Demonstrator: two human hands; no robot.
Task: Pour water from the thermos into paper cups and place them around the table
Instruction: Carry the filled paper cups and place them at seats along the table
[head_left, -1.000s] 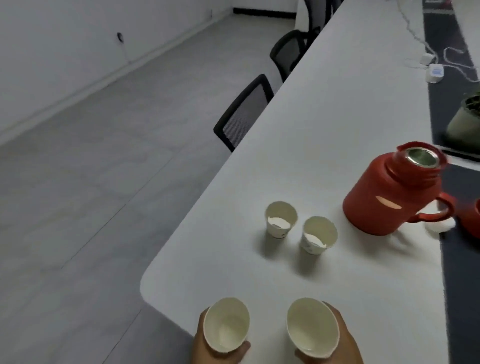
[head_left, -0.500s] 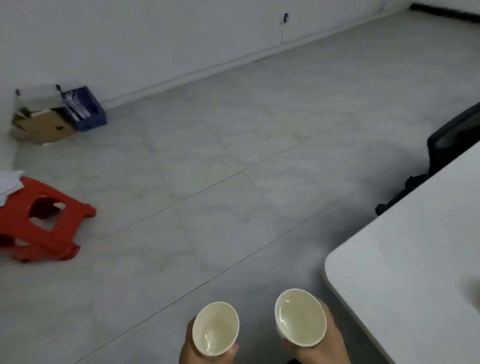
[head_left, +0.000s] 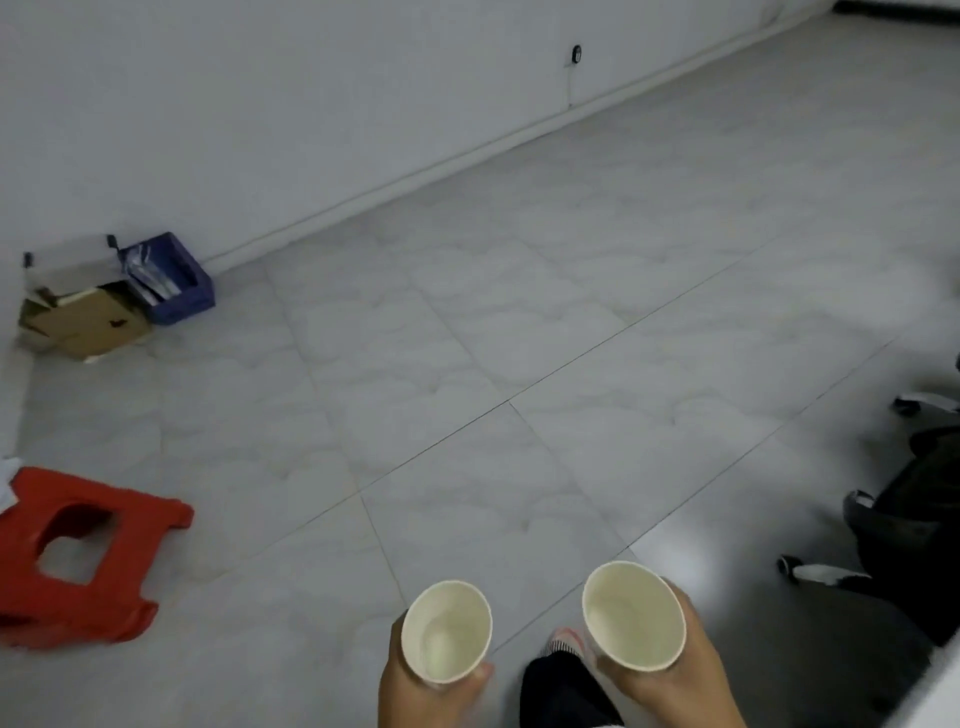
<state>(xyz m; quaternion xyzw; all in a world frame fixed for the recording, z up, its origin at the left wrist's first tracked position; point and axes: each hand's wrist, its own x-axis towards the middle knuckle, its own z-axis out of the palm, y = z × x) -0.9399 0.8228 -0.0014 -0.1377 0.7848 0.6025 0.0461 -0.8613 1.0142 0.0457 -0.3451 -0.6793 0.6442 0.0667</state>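
Observation:
My left hand (head_left: 415, 693) grips a white paper cup (head_left: 447, 631) low in the middle of the view, fingers curled round its wall. My right hand (head_left: 675, 686) holds a second, slightly larger-looking paper cup (head_left: 632, 616) beside it. Both cups are upright and carried over the grey tiled floor. A little water seems to lie in each, though it is hard to tell. The thermos and the other cups are out of view. Only a pale sliver of the table's corner (head_left: 935, 701) shows at the bottom right.
A red plastic stool (head_left: 78, 556) lies on the floor at the left. A blue crate (head_left: 171, 283) and a cardboard box (head_left: 83, 325) sit by the wall. A black office chair base (head_left: 914, 530) is at the right. My leg and shoe (head_left: 563, 670) show between the hands.
The view has swung left, away from the table; the thermos and the two standing cups have left the frame. Both hands still carry their cups, now over the floor.

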